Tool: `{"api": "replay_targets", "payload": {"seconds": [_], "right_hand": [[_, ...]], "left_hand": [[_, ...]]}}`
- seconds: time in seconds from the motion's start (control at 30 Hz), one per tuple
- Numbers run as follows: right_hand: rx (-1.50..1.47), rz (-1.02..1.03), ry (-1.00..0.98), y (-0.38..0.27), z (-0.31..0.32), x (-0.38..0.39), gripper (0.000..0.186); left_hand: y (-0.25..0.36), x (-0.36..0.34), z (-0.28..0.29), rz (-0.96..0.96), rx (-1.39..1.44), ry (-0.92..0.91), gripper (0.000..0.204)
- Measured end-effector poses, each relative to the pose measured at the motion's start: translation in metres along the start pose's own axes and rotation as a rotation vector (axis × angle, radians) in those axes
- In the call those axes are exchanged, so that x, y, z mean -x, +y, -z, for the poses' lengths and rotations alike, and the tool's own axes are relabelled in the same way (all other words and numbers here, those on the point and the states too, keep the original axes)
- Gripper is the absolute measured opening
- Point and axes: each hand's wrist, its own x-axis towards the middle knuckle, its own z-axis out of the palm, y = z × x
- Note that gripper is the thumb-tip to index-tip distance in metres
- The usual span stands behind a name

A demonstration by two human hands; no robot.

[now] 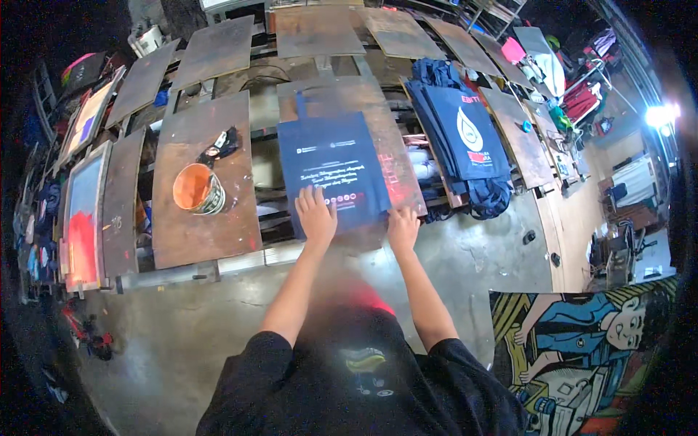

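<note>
From the head camera, the only view here: the dark blue cloth bag (336, 163) lies flat on a stained brown board (387, 134), straight ahead at 12 o'clock from the person. White lettering and a row of reddish icons on its upper face, and a handle strap (300, 106) sticking out at its 11 o'clock.

Left hand (317, 214) is at the bag's 7 o'clock, palm down, fingers stretched out and slightly spread over the cloth, so not gripping. Right hand (402, 227) is at about 4 o'clock, fingers bent by the lower corner. Can't tell if they're pinching the fabric or just resting on it, sorry.

Around it: an orange-lined bucket (199, 190) on the next board at 9 o'clock, a red-smeared frame (83, 236) further out the same way, and a pile of similar blue bags (465, 131) at 2 o'clock.

Handling-wise, imo it's light, soft and floppy, nothing fragile except maybe the print if it's wet (no way to check from here). It'd probably slide or crease if you tug one side. I'd pinch the two bare corners at 5 and 7 o'clock, or take the strap, and keep fingertips off the lettering.
</note>
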Motion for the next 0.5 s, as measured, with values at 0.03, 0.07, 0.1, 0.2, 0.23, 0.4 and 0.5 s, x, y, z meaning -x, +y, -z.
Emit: {"api": "replay_targets", "payload": {"seconds": [0.03,0.07,0.1,0.2,0.23,0.4,0.5], "right_hand": [[0.007,0.021,-0.074,0.003,-0.001,0.002,0.017],[0.009,0.031,-0.074,0.005,-0.002,0.001,0.017],[-0.031,0.062,-0.072,0.007,0.000,0.003,0.018],[-0.106,0.077,-0.118,0.007,0.004,0.000,0.020],[-0.102,0.078,-0.123,0.006,0.004,-0.005,0.021],[-0.057,0.103,-0.295,-0.007,0.010,-0.035,0.032],[-0.281,0.310,-0.167,-0.016,-0.001,-0.057,0.047]], "left_hand": [[0.002,-0.003,-0.012,-0.002,-0.081,0.017,0.060],[0.000,-0.009,-0.026,0.004,-0.167,0.040,0.064],[-0.002,-0.011,-0.032,0.110,-0.182,-0.133,0.074],[-0.007,-0.007,-0.043,0.079,-0.309,-0.047,0.075],[-0.007,-0.009,-0.045,0.074,-0.319,-0.046,0.076],[-0.002,-0.017,-0.044,0.082,-0.323,-0.057,0.070],[0.000,-0.019,-0.045,0.089,-0.330,-0.076,0.067]]}}
